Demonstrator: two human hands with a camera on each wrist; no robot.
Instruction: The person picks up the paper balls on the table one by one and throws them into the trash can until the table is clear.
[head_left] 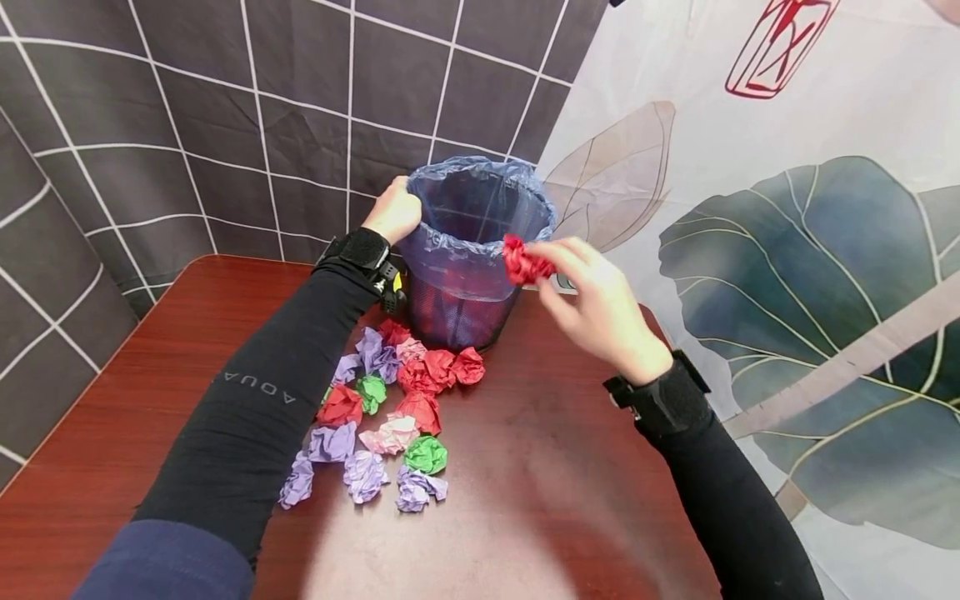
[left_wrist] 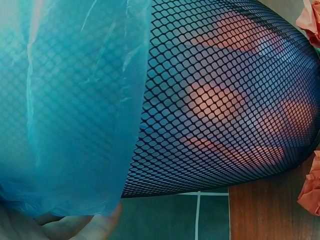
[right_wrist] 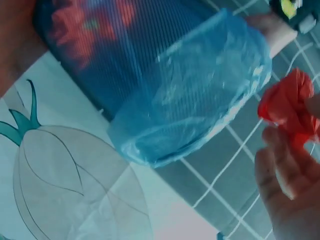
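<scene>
A black mesh wastebasket (head_left: 457, 312) with a blue plastic liner (head_left: 480, 262) folded over its rim stands at the back of the table. My left hand (head_left: 395, 212) grips the rim and liner on its left side. In the left wrist view, crumpled paper (left_wrist: 215, 102) shows through the mesh. My right hand (head_left: 600, 304) pinches a crumpled red paper ball (head_left: 525, 261) beside the front right of the rim. That red paper also appears between the thumb and fingers in the right wrist view, where the hand (right_wrist: 290, 185) is partly cut off.
Several crumpled paper balls in red, purple, pink and green lie left of centre on the brown table (head_left: 570, 467), among them a green ball (head_left: 426, 455) and a purple ball (head_left: 365, 477). A dark tiled cloth (head_left: 300, 125) and a leaf-patterned cloth (head_left: 817, 275) hang behind.
</scene>
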